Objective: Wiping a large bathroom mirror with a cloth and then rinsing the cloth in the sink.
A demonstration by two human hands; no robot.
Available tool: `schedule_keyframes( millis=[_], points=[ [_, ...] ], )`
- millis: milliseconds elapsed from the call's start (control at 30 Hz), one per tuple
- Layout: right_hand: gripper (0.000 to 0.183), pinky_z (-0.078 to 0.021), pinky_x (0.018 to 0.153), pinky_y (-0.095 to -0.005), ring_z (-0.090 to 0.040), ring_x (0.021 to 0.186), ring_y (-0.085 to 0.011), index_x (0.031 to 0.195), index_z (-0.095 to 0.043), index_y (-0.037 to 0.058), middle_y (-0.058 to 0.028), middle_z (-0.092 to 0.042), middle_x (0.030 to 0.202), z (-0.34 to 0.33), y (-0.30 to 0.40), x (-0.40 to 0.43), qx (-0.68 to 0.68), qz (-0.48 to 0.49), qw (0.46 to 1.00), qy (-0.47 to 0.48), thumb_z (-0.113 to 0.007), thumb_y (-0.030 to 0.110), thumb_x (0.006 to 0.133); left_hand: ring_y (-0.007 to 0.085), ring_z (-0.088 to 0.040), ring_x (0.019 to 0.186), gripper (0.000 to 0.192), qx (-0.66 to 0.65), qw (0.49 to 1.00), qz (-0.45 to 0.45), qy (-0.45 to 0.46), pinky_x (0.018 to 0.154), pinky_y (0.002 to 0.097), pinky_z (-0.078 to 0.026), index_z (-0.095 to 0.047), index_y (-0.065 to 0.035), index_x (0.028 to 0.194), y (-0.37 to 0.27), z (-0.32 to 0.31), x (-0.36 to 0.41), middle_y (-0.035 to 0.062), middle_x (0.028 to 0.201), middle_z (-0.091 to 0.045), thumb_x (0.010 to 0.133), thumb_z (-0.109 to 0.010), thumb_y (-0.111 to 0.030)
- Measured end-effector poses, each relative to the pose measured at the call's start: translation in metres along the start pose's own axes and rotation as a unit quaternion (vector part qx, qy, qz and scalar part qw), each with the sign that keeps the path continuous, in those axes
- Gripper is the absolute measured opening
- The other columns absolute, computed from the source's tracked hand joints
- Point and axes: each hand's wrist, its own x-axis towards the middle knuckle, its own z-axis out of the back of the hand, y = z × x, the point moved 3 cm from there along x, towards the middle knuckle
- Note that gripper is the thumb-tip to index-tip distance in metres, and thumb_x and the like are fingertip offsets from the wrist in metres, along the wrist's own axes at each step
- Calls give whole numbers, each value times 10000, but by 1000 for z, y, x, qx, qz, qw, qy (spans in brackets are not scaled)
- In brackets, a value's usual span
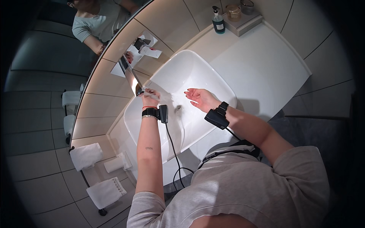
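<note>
My left hand [151,97] is at the end of a chrome wall-mounted faucet [131,77]. A clear sheet of water or reflection blurs its fingers, so their grip is unclear. Over the white washbasin [225,85], my right hand [203,98] hangs palm partly up, fingers apart, holding nothing. Water moves across the basin floor near the drain [178,109]. Each wrist carries a black strapped device, the left one [163,113] and the right one [217,118], with cables running towards my waist.
A soap pump bottle [219,25] and two glass jars on a raised tray [242,25] stand on the white counter [256,62]. White towels [87,156] hang at lower left beside a paper roll [114,164]. A mirror [48,65] lines the left wall.
</note>
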Motion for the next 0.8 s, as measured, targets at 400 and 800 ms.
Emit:
schedule_keyframes(
  millis=[400,800],
  points=[
    [305,-370,741,-262,-485,847,-121,1032,-510,68,-33,-567,1014,14,-1,4,1,4,999,-37,-457,32,734,124,-421,512,171,-64,996,-25,-64,467,276,-318,-451,-121,577,3,-5,-3,-21,552,-441,730,-530,-123],
    [310,-376,717,-252,-493,828,-121,1020,-514,69,-33,-571,990,12,-4,5,2,-1,999,-38,-453,20,720,162,-499,628,179,3,991,137,7,559,292,-421,-510,-83,753,21,-26,-20,23,691,-514,740,-600,-238]
  ],
)
